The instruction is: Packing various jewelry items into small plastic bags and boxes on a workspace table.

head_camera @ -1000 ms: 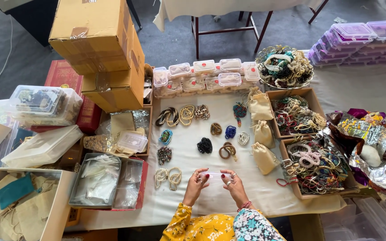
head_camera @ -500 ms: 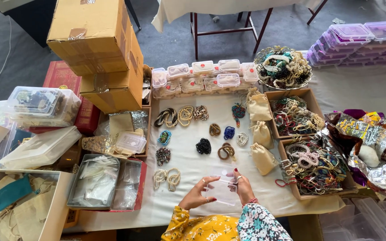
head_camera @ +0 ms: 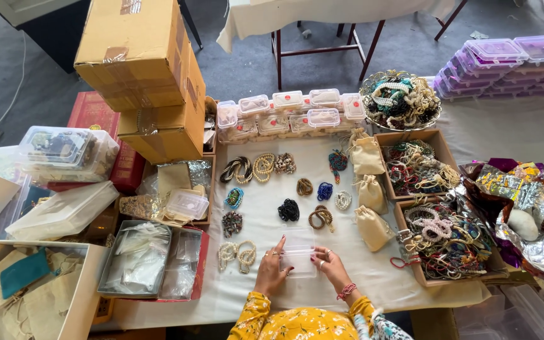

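Clear box [head_camera: 298,252]: a small see-through plastic container that I saw flat on the white cloth [head_camera: 360,271], at the near edge of the table, between both hands. Left hand [head_camera: 271,269]: rested against the box's left side, forefinger stretched up along its edge, the other fingers curled at its lower corner; I could not tell whether they truly clamped it. Right hand [head_camera: 328,266]: fingers bent onto the box's lower right edge, touching it; a red bracelet [head_camera: 346,291] sat on that wrist. Just above the box lay a black bead coil [head_camera: 288,209] and a brown coil [head_camera: 320,217]; to its left, pale bead loops [head_camera: 237,254]. Further up I saw more coils in rows, then a line of lidded clear boxes [head_camera: 288,113]. Right of the box stood three cloth pouches [head_camera: 368,189], and beyond them two cardboard trays [head_camera: 439,242] heaped with bangles. A wire basket [head_camera: 400,101] of beads sat at the far right corner. Stacked cartons [head_camera: 146,75] stood well apart at the far left
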